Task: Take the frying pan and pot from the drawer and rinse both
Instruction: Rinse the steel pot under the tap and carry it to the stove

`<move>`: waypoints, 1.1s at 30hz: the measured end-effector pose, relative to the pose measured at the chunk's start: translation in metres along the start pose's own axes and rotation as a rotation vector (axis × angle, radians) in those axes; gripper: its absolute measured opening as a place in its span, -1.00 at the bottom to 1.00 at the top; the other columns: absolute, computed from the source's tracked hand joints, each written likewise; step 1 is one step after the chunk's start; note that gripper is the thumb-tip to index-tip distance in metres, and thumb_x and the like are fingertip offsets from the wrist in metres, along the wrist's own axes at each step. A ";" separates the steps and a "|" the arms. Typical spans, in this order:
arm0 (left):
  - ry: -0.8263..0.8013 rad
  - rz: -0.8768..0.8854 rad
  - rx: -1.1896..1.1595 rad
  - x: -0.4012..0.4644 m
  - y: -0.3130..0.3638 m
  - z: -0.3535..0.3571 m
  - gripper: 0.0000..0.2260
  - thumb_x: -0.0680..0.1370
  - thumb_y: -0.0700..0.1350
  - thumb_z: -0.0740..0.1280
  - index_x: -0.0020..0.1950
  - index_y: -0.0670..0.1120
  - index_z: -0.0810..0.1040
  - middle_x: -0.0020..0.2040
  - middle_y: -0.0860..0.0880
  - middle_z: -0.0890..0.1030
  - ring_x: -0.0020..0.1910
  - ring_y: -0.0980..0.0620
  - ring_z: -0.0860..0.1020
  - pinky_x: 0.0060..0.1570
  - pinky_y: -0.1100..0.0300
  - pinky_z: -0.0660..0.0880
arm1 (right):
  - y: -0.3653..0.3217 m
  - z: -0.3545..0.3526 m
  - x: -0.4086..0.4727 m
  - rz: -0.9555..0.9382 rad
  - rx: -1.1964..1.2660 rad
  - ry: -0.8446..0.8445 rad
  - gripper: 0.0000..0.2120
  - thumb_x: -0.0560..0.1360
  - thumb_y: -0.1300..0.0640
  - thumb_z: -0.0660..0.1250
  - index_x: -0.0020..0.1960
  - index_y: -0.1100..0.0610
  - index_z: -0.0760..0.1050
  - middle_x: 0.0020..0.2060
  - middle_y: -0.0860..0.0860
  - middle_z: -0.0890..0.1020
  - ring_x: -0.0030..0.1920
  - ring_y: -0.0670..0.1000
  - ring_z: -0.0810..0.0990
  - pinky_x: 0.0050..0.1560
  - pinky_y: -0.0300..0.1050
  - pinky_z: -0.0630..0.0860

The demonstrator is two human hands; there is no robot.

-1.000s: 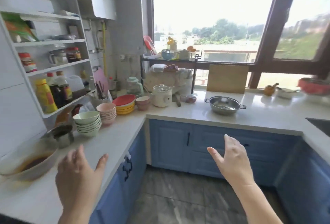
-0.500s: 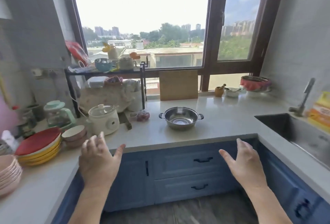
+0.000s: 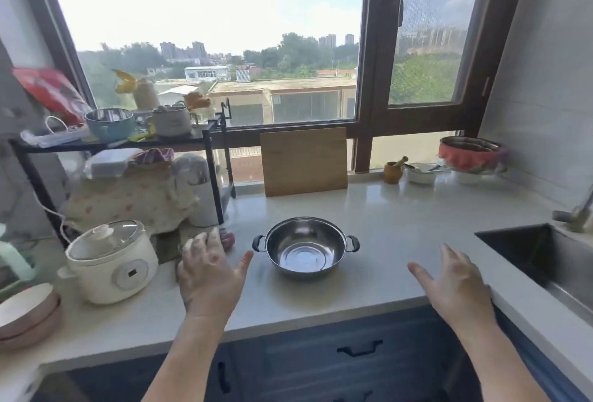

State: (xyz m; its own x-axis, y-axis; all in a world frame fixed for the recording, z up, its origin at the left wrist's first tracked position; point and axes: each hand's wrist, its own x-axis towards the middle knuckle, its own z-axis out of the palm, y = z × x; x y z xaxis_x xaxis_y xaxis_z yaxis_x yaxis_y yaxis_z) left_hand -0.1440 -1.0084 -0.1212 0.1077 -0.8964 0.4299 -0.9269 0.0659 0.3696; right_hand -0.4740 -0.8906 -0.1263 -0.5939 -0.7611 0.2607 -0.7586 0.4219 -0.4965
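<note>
Steel pot (image 3: 305, 247) now nearer, between both hands, left hand (image 3: 207, 276) and right hand (image 3: 455, 286) still spread, empty.

Faucet (image 3: 577, 214) and sink (image 3: 545, 260) cut off right.

Both forearms come up from the bottom edge, bare, and stretch forward. The left hand (image 3: 208, 276) is seen from the back, palm facing down, with its fingers straight and a little spread and the thumb pointing out to the right. The right hand (image 3: 455, 283) is also palm down, fingers relaxed and extended, thumb pointing to the left. Neither hand holds anything.
</note>
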 end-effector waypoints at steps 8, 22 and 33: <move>-0.048 -0.116 0.067 0.086 0.061 0.096 -0.28 0.53 0.29 0.25 0.54 -0.12 0.25 0.48 -0.14 0.33 0.49 -0.13 0.21 0.42 0.00 0.21 | 0.002 0.061 0.164 -0.140 0.002 -0.177 -0.40 0.50 -0.12 0.38 0.32 0.30 0.38 0.21 0.21 0.51 0.24 0.21 0.44 0.20 0.04 0.41; -0.380 -0.083 0.229 0.176 0.038 0.236 -0.28 0.54 0.31 0.22 0.56 -0.06 0.16 0.54 -0.06 0.22 0.53 -0.08 0.13 0.45 0.05 0.16 | 0.002 0.227 0.272 -0.267 -0.009 -0.693 -0.15 0.49 -0.23 0.33 0.58 0.11 0.03 0.51 0.01 0.23 0.50 0.05 0.17 0.44 -0.13 0.16; -1.008 0.184 0.084 0.238 -0.030 0.291 0.26 0.15 0.37 0.54 0.61 0.08 -0.16 0.58 0.09 0.01 0.58 0.05 -0.07 0.55 0.07 -0.04 | 0.021 0.298 0.307 -0.316 0.025 -1.046 0.28 0.12 -0.25 0.55 0.56 -0.12 -0.24 0.40 -0.27 0.09 0.52 -0.10 0.02 0.46 -0.22 0.12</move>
State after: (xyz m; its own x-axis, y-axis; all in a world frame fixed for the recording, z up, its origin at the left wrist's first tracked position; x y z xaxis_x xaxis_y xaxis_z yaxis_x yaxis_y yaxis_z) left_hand -0.1954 -1.3510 -0.2694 -0.3549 -0.8293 -0.4317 -0.9247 0.2434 0.2926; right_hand -0.5924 -1.2621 -0.3031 0.1572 -0.8805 -0.4471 -0.8242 0.1324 -0.5506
